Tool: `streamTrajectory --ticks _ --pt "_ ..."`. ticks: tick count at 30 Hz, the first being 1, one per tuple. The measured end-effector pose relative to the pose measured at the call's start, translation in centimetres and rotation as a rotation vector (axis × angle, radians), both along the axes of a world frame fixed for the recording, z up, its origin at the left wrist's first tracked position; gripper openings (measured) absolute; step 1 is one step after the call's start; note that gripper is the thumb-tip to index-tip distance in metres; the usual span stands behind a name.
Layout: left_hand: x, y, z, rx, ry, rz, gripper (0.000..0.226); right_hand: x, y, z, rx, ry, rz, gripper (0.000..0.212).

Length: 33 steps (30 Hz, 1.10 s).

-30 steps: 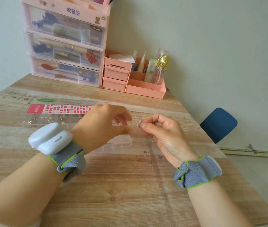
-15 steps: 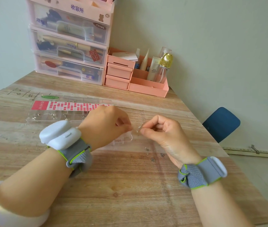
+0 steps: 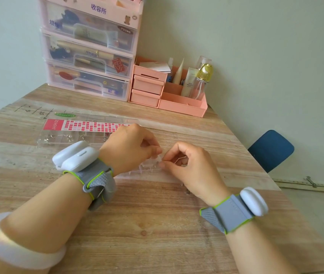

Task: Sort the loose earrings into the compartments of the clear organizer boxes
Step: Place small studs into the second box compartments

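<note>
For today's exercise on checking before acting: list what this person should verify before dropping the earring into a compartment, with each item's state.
1. Left hand and right hand fingers meet over the near clear box: ok.
2. Earring held firmly: cannot tell, too small.
3. Box lid open: cannot tell.
4. Target compartment free: cannot tell.
5. Far box holds sorted earrings: ok.
6. Loose earrings remain on the table: ok.

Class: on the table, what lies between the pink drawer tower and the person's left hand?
In the head view, a clear organizer box with a red-and-pink sticker sheet, earrings inside.
</note>
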<state>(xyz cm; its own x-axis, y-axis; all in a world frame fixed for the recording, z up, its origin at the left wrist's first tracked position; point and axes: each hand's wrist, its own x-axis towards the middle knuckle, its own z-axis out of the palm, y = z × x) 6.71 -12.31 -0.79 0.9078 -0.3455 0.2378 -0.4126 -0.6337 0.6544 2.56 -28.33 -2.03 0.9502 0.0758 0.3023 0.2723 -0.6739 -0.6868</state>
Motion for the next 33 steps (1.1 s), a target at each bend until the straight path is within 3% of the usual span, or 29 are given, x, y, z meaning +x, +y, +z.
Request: streamTrajectory --ticks 9,17,27,33 --pt "0.06 0.12 0.13 -0.033 0.036 -0.041 0.013 0.16 -0.41 -0.09 0.067 -0.03 -0.021 0.011" --pt "0.22 -0.13 -0.15 -0.164 0.084 -0.01 0.019 -0.37 -0.1 0.06 -0.141 -0.098 0.054 0.036" --pt "0.22 -0.19 -0.18 -0.159 0.077 -0.013 0.02 -0.24 0.17 -0.3 -0.457 -0.345 0.095 0.032" --pt "0.18 -0.23 -0.11 -0.14 0.066 -0.007 0.02 -0.23 0.01 -0.46 -0.362 -0.308 0.066 0.035"
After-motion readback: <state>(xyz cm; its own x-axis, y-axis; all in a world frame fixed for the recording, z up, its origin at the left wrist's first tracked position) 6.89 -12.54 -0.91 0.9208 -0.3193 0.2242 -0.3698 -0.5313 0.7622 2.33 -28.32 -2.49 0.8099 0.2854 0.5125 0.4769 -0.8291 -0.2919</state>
